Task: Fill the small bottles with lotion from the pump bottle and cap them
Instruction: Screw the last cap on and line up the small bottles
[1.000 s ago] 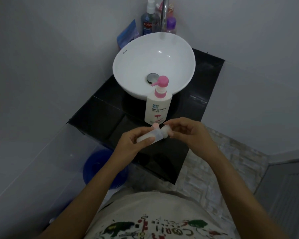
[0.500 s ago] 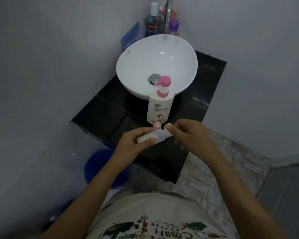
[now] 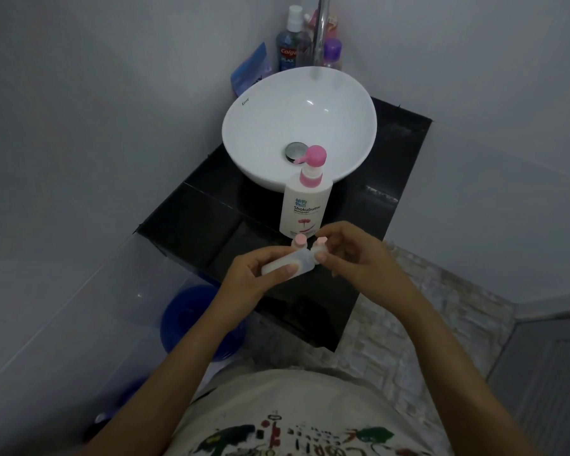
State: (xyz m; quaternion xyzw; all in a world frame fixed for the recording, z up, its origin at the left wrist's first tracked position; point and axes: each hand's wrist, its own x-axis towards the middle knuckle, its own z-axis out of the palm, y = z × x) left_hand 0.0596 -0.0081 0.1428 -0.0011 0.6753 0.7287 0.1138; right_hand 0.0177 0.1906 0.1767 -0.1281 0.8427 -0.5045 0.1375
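I have both hands raised in front of me over the near edge of the black worktop (image 3: 211,205). My left hand (image 3: 254,278) holds a small clear bottle (image 3: 288,263) lying roughly on its side, thumb on the near face and the other fingers curled round the far side. Its neck end points right, toward my right hand (image 3: 352,255). The right hand's thumb and first fingers pinch a small pink cap (image 3: 321,240) at that neck end; I cannot tell whether the cap is seated on the neck or just held against it. The rest of the right hand's fingers are loosely curled behind.

A second small bottle with a pink cap (image 3: 299,240) stands on the worktop just behind my hands, mostly hidden by them, so only its cap and neck show. Directly behind it stands the pump bottle (image 3: 305,205), white with a pink pump head, its spout turned to the left. It stands upright on the worktop against the front of the white basin (image 3: 260,126).

Behind the basin, near the wall, I see a blue mouthwash bottle (image 3: 288,51) with a white cap, a small bottle with a purple cap (image 3: 332,54), and a blue pouch (image 3: 250,70) leaning to the left. A chrome tap (image 3: 321,31) rises over the back rim. Below the worktop on the left sits a blue bucket (image 3: 191,320) on the floor.
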